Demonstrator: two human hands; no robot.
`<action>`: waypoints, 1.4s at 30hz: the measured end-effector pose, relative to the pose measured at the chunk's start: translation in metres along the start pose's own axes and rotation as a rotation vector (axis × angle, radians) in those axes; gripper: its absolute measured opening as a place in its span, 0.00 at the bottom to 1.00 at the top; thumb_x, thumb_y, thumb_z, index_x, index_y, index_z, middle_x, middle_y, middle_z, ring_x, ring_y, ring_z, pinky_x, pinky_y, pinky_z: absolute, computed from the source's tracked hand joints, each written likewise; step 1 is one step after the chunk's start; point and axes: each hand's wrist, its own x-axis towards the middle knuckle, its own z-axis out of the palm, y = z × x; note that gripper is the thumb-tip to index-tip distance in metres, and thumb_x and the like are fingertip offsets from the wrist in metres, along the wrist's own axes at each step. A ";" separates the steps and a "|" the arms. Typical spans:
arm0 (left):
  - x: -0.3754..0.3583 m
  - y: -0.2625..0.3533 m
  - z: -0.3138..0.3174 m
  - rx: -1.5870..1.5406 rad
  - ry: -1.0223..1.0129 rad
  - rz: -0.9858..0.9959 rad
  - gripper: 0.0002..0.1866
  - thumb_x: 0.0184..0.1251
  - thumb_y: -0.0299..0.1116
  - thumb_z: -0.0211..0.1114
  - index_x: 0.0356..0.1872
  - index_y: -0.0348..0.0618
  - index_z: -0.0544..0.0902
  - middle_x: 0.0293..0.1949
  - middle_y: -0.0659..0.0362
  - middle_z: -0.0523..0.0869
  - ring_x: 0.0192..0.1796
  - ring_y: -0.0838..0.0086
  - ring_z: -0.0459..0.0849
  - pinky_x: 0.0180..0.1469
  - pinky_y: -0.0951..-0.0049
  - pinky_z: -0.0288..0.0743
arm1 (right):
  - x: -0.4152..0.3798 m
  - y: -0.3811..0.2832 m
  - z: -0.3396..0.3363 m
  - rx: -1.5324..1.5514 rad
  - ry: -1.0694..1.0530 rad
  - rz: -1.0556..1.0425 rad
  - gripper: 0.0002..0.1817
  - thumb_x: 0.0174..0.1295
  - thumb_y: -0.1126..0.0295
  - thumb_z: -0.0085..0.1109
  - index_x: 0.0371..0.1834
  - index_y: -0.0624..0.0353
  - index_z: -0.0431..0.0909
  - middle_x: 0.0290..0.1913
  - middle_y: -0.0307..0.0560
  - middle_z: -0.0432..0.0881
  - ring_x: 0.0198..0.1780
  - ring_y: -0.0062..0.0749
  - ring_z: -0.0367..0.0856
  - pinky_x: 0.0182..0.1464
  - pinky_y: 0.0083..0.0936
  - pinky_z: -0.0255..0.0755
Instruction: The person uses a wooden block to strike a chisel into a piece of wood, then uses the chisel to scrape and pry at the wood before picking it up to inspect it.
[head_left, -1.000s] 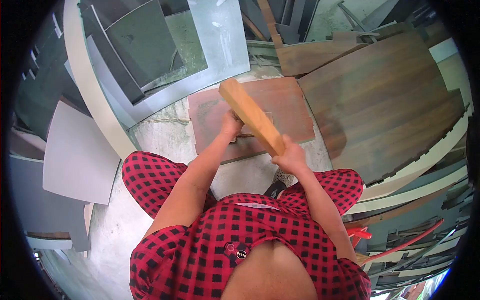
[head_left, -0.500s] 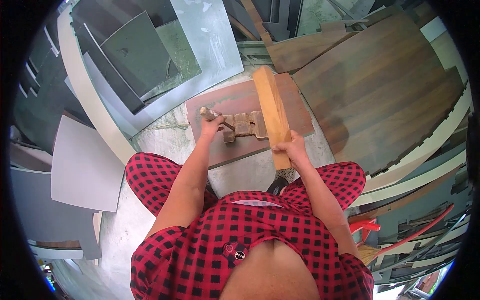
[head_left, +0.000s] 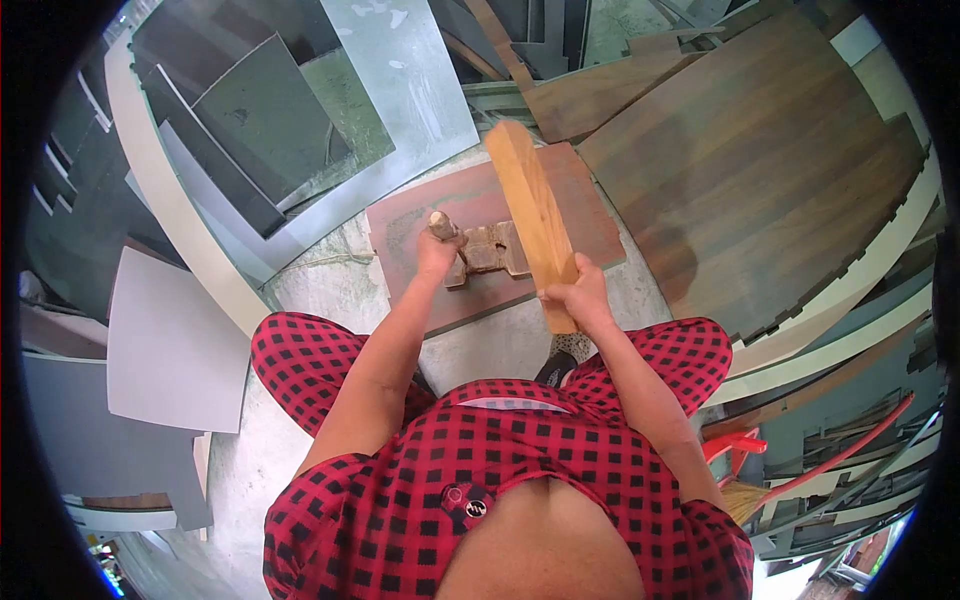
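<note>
My left hand [head_left: 438,256] is closed around a chisel [head_left: 440,222], its worn wooden handle poking up above the fist. The chisel's lower end meets the left part of a notched brown wooden block [head_left: 487,249], though my fingers partly cover the contact. That block lies flat on a reddish-brown board [head_left: 400,218]. Gripped near its lower end by my right hand [head_left: 585,298] is a long, thick wooden bar [head_left: 530,195]. It slants over the right end of the notched block and hides part of it.
A large wood-grain panel [head_left: 740,180] lies to the right. At the left, a pale frame-like sheet [head_left: 410,110] and a white panel [head_left: 180,340] stand among stacked offcuts. Red-handled broom [head_left: 745,497] at lower right. My crossed legs border the board's near side.
My left hand has moved slightly right, and the chisel has turned from a leftward slant to more upright. The wooden bar's far end has swung a little left.
</note>
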 end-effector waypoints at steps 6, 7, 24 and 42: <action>0.001 -0.004 0.005 0.023 -0.001 0.056 0.07 0.51 0.25 0.69 0.31 0.40 0.80 0.23 0.61 0.81 0.22 0.77 0.77 0.24 0.72 0.71 | -0.009 -0.011 0.002 -0.262 -0.009 -0.236 0.29 0.32 0.66 0.72 0.41 0.61 0.70 0.31 0.56 0.81 0.37 0.49 0.82 0.42 0.35 0.75; 0.003 -0.007 0.006 0.027 -0.005 0.058 0.07 0.51 0.25 0.69 0.31 0.40 0.80 0.23 0.61 0.81 0.22 0.77 0.77 0.24 0.72 0.71 | -0.009 -0.015 0.002 -0.258 -0.004 -0.234 0.29 0.32 0.66 0.72 0.41 0.61 0.70 0.31 0.56 0.81 0.37 0.49 0.82 0.42 0.35 0.75; 0.018 -0.036 0.008 0.176 0.096 0.181 0.09 0.50 0.29 0.70 0.32 0.38 0.83 0.29 0.56 0.86 0.35 0.69 0.85 0.37 0.66 0.77 | -0.010 -0.019 0.008 -0.612 -0.217 -0.036 0.30 0.33 0.62 0.71 0.42 0.59 0.71 0.37 0.60 0.81 0.43 0.53 0.80 0.47 0.39 0.72; 0.001 -0.042 -0.053 -0.637 -0.080 -0.395 0.20 0.51 0.30 0.67 0.47 0.45 0.74 0.40 0.55 0.81 0.43 0.59 0.84 0.46 0.56 0.80 | 0.010 0.009 -0.006 -1.022 -0.266 0.376 0.35 0.36 0.61 0.73 0.52 0.61 0.73 0.46 0.54 0.82 0.51 0.44 0.81 0.54 0.34 0.72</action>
